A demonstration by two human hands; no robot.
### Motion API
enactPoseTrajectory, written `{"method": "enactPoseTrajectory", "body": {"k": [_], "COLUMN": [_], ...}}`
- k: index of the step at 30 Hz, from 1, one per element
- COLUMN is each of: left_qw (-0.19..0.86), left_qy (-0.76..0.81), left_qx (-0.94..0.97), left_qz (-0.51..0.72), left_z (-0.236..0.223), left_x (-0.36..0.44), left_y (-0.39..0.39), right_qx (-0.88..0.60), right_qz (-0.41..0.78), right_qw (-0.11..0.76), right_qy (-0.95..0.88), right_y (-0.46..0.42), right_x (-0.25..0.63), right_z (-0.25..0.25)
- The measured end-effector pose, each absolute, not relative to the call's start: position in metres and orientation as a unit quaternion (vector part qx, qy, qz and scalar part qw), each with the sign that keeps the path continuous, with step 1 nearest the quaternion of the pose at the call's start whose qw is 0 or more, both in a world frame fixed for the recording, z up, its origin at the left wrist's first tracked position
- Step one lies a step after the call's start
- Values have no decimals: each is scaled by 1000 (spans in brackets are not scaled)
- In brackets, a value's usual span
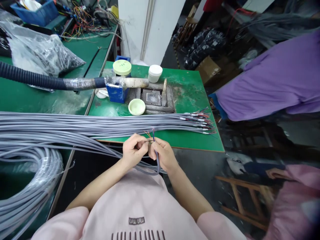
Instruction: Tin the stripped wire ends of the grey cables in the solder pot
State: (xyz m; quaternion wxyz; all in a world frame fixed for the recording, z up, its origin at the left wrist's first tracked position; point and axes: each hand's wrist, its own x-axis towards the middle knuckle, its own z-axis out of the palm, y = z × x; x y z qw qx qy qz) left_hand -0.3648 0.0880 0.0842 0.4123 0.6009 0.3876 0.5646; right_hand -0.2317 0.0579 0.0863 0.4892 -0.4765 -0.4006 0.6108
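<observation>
My right hand (163, 151) is closed around the end of a grey cable (158, 164), whose thin coloured wires (153, 132) fan out above the fingers. Thumb and fingers of my left hand (133, 150) pinch at one or more of these wires, right beside the right hand. The cable bends down below my hands and runs back left. Just beyond lies a thick bundle of grey cables (100, 124) across the green table (117, 140), its stripped ends (205, 121) showing coloured wires at the right edge.
A solder pot (153, 97) is set into the table behind the bundle, with a green-lidded tub (122, 67), a white jar (155, 73), a shallow dish (136, 107) and a ribbed hose (50, 80) around it. Coiled cables (47, 176) lie left. Other people (270, 80) are to the right, by a wooden stool (245, 196).
</observation>
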Motion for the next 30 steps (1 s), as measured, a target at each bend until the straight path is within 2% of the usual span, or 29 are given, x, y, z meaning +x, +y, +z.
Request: {"method": "enactPoseTrajectory", "body": {"k": [3, 9, 15, 23, 27, 30], "left_qw": [425, 579, 621, 729, 702, 537], "left_qy": [375, 403, 397, 372, 379, 406], "left_qx": [605, 445, 409, 255, 321, 525], "left_qz": [559, 551, 538, 515, 510, 521], "left_z": [86, 99, 104, 93, 97, 96], "left_x": [-363, -355, -358, -350, -359, -381], "left_y": [83, 83, 93, 98, 108, 118], "right_qx": [-486, -513, -529, -542, -538, -544], "right_qz": [589, 479, 435, 340, 269, 203], "right_qw": [511, 594, 529, 511, 476, 431], "right_qy": [-396, -393, -502, -574, -641, -691], "right_y": [63, 65, 70, 96, 127, 163], "right_x": [-233, -237, -217, -223, -225, -221], "right_z": [89, 99, 110, 125, 138, 144]}}
